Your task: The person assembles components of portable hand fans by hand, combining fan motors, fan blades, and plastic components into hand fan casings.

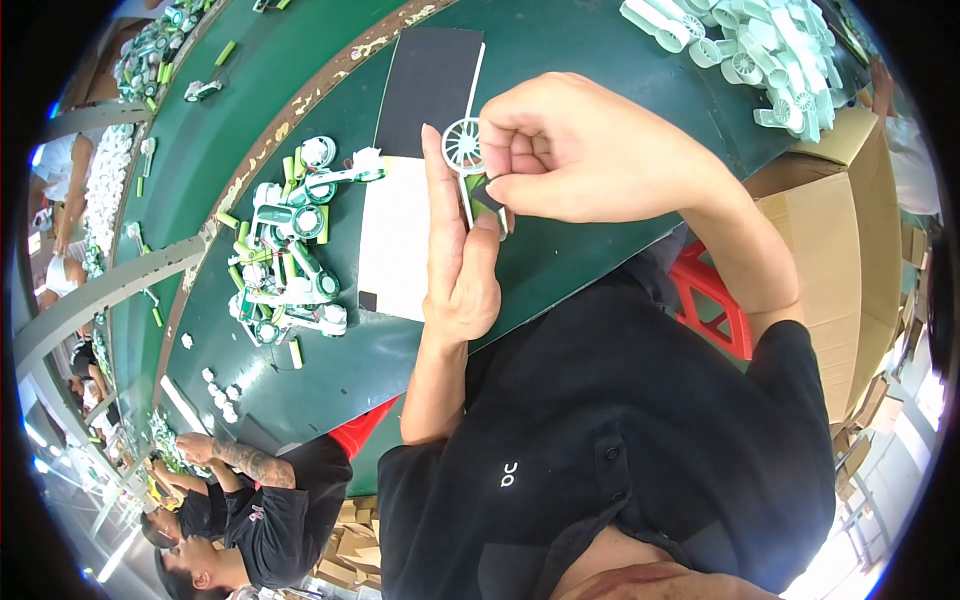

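My left hand, fingers stretched along one side and thumb on the other, grips a pale mint fan housing with a round spoked grille. Part of its handle and something green inside it show between my hands. From the right, my right hand pinches a small black pad against the handle; its other fingers are curled. Beneath my left hand lies a sheet, black at its far part, with bare white backing nearer me. One black piece remains at the backing's near left corner.
Left of the sheet is a heap of part-built fans with green cylinders and wires. Pale housings are piled far right, beside an open cardboard box. A conveyor belt runs beyond a worn rail. Another person works at lower left.
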`<action>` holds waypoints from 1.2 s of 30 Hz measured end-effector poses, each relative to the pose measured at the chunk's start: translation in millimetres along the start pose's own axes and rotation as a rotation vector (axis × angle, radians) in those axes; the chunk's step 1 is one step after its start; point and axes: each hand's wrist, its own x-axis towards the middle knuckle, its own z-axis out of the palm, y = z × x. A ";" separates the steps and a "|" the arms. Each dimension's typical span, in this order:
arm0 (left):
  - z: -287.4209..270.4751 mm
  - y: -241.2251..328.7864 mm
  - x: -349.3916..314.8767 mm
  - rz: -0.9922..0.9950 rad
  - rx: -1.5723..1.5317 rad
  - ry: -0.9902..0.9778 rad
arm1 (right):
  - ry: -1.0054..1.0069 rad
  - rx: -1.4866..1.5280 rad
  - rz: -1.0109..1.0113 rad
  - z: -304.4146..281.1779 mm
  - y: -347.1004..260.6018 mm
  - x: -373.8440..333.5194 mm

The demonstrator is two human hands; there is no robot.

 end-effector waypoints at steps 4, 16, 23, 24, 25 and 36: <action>4.5 2.6 3.7 0.015 -0.193 0.043 | 0.345 0.409 -0.384 10.8 30.3 -16.2; 0.1 6.3 -1.8 -0.008 -0.185 -0.061 | 0.582 -0.057 -0.772 31.8 47.8 -5.7; -0.1 14.4 0.9 -0.046 -0.225 -0.104 | 0.580 -0.106 -0.809 30.7 47.7 -12.2; -0.8 14.8 1.1 -0.017 -0.247 -0.135 | 0.601 -0.123 -0.803 31.3 46.6 -13.3; -1.0 13.4 -0.7 -0.013 -0.251 -0.127 | 0.592 -0.124 -0.807 30.2 45.0 -12.7; 5.5 2.0 -6.0 0.028 -0.124 -0.080 | 0.571 -0.272 -0.783 25.0 40.9 -12.0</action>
